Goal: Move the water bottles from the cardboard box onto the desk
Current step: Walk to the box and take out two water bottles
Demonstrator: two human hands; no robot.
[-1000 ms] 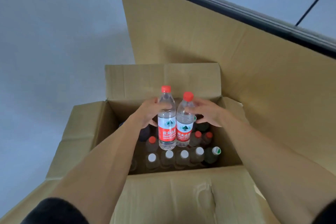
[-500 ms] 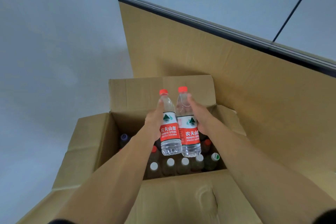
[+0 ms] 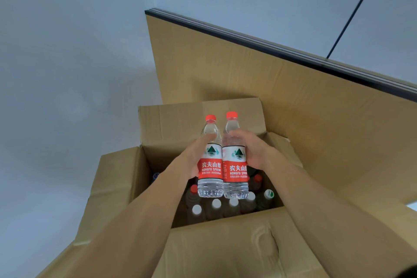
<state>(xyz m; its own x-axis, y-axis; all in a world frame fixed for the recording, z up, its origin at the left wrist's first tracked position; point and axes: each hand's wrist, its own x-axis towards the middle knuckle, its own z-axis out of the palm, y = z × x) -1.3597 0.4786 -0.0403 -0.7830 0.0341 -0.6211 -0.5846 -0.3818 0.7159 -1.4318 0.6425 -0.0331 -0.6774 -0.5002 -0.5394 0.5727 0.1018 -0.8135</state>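
Head view, pale floor (image 3: 56,97), cardboard box (image 3: 117,178), left grip (image 3: 194,158) and right grip (image 3: 255,153) each grasping a bottle (image 3: 211,165)

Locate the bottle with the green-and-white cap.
In the head view it stands in the box, at the right end of the near row, beside white-capped bottles, below the two held bottles.
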